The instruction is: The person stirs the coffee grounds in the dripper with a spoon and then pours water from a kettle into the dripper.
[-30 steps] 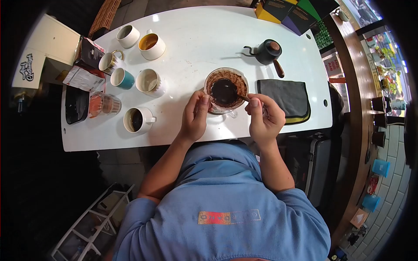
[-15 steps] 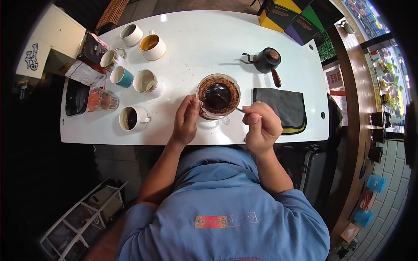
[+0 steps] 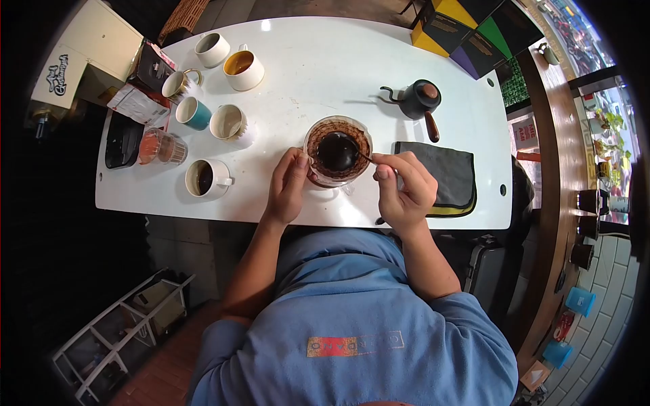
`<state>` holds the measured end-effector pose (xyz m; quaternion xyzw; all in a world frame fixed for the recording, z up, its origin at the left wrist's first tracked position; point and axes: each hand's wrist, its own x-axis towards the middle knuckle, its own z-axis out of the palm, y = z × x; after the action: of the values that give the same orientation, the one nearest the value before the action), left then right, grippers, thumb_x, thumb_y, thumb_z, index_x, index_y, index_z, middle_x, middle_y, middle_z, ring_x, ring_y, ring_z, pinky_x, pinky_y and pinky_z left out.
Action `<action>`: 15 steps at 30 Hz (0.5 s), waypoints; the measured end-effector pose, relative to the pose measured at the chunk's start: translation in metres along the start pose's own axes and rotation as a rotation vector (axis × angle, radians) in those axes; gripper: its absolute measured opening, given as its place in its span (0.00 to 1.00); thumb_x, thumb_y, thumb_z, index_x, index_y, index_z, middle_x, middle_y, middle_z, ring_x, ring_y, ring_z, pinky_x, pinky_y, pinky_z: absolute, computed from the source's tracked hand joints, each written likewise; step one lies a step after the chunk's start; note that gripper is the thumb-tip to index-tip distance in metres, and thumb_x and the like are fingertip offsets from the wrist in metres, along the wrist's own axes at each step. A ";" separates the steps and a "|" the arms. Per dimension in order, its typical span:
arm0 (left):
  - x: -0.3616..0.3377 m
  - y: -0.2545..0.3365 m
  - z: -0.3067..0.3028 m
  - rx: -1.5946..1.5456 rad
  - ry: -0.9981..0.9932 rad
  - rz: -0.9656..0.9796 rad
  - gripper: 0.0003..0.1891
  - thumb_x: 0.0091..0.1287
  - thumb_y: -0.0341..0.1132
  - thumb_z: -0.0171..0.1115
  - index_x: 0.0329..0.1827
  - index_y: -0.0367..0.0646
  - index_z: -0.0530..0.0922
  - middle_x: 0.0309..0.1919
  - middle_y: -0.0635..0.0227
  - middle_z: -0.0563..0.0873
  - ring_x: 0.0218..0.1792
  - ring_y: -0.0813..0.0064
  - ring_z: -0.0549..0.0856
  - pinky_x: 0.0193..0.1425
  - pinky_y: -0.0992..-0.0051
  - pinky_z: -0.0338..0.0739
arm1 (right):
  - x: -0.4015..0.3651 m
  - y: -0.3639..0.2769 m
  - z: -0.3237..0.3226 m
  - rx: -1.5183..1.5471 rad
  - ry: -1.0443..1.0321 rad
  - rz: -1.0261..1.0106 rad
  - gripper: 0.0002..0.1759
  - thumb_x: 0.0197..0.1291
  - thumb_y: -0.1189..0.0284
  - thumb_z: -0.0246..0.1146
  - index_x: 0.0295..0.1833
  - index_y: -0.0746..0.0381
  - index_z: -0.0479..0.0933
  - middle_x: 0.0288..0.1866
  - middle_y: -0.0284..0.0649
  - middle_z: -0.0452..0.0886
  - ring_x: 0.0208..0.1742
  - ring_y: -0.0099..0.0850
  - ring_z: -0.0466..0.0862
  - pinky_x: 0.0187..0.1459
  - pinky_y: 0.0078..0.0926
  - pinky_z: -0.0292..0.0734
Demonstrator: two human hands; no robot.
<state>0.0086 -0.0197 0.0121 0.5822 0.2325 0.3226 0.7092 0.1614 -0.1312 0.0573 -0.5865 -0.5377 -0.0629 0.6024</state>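
Observation:
A glass vessel with a paper-like lining (image 3: 336, 128) stands near the front edge of the white table. Dark liquid (image 3: 336, 151) lies in it, with brown grounds round the inner wall. My left hand (image 3: 291, 186) grips its left side, fingers partly hidden behind the glass. In the pinch of my right hand (image 3: 408, 189) is a thin dark spoon or stirrer (image 3: 366, 158), whose tip reaches over the right rim. Right of my right hand lies a folded dark cloth (image 3: 443, 177) with a yellow-edged layer below.
At the left stand a mug of dark liquid (image 3: 207, 178), a ribbed glass (image 3: 164, 147), a teal cup (image 3: 194, 113) and several other mugs. A black gooseneck kettle (image 3: 418, 99) stands behind the cloth. Coloured boxes (image 3: 467, 40) are at the back right.
My right hand has shifted slightly, and the stirrer now angles down to the right from the vessel's rim. The view has tilted a little. My left hand keeps its hold.

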 end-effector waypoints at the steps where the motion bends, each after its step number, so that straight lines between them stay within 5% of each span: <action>1: 0.000 0.000 0.000 -0.008 0.005 -0.008 0.13 0.74 0.39 0.43 0.35 0.41 0.69 0.27 0.76 0.71 0.31 0.87 0.69 0.38 0.84 0.65 | -0.002 0.000 0.001 0.013 -0.007 0.077 0.04 0.51 0.81 0.65 0.35 0.67 0.80 0.26 0.38 0.81 0.23 0.26 0.76 0.26 0.19 0.67; 5: 0.000 0.000 0.001 -0.006 0.012 0.004 0.13 0.74 0.39 0.43 0.35 0.41 0.69 0.27 0.76 0.71 0.31 0.86 0.69 0.38 0.84 0.65 | -0.012 -0.001 0.010 0.244 0.075 0.398 0.03 0.54 0.82 0.61 0.35 0.69 0.79 0.25 0.40 0.80 0.22 0.24 0.76 0.26 0.16 0.68; 15: 0.002 0.003 -0.001 0.017 -0.030 -0.012 0.13 0.73 0.41 0.43 0.36 0.40 0.69 0.26 0.75 0.70 0.30 0.85 0.70 0.39 0.83 0.67 | -0.004 -0.010 0.001 0.131 -0.054 0.103 0.04 0.52 0.81 0.64 0.35 0.69 0.79 0.26 0.40 0.80 0.24 0.26 0.76 0.27 0.18 0.69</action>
<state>0.0082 -0.0174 0.0151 0.5916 0.2283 0.3075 0.7095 0.1515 -0.1357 0.0604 -0.5743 -0.5257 0.0193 0.6272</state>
